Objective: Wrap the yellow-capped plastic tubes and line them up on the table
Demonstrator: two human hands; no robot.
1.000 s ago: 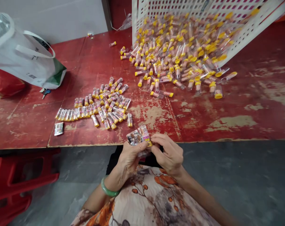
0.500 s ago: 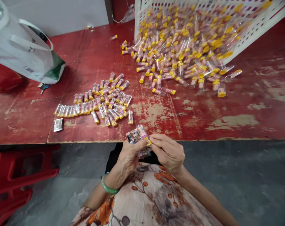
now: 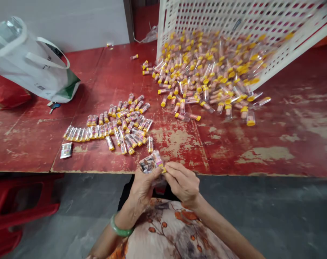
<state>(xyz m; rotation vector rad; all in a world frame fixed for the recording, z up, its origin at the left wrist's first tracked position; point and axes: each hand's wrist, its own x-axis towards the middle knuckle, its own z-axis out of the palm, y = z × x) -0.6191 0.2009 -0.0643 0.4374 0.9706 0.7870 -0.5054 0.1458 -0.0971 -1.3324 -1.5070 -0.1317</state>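
Just off the table's front edge, my left hand (image 3: 143,185) is closed around a small stack of printed plastic packets (image 3: 148,163), its thumb lying across the front. The packets show dark pictures and, on the right side, a pink and yellow print. My right hand (image 3: 183,181) pinches at their yellow lower right corner; what exactly lies between the fingertips is partly hidden. Beyond my hands lies a group of small tubes in printed wrappers (image 3: 125,124), with yellow ends. One wrapped tube (image 3: 150,144) sits nearest my left hand. A flat silvery packet (image 3: 66,150) rests apart at the left.
A white perforated basket (image 3: 163,32) lies tipped on the worn red table (image 3: 228,144), with many clear yellow-capped tubes (image 3: 204,72) spilling out. At the left stand a white bag (image 3: 25,72) and keys (image 3: 54,106). A red stool (image 3: 23,212) is below the table.
The view has tilted up, so the table sits lower and more of the basket shows. Both hands keep their hold on the packets, with little change in grip.
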